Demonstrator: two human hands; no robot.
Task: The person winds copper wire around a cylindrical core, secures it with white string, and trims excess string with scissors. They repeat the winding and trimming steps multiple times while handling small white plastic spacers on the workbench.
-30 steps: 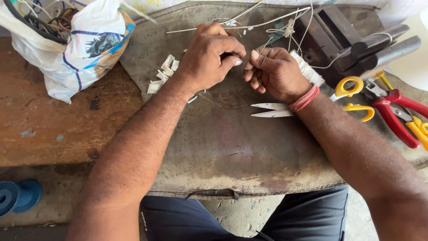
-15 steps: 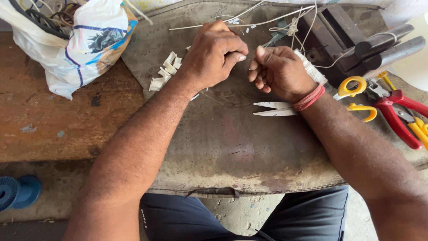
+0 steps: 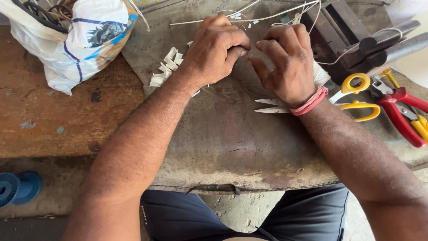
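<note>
My left hand (image 3: 218,49) is closed in a loose fist over the worn grey mat (image 3: 223,147), with thumb and forefinger pinched on a small pale piece of wire. My right hand (image 3: 285,62) sits just to its right with the fingers curled toward the left hand; a narrow gap separates them. What the right fingers hold is hidden. A red band circles the right wrist. Thin white wires (image 3: 249,18) lie just beyond both hands. Yellow-handled scissors (image 3: 356,93) rest shut under the right wrist, blades pointing left.
A heap of short white strips (image 3: 167,67) lies left of my left hand. A plastic bag (image 3: 76,40) with cables sits at the far left, a dark metal vise (image 3: 352,31) at the far right, red pliers (image 3: 401,111) at the right edge, and a blue spool (image 3: 18,187) low on the left.
Both hands, touching at the fingertips before, have drawn slightly apart. The right hand has shifted to the right and its fingers have loosened.
</note>
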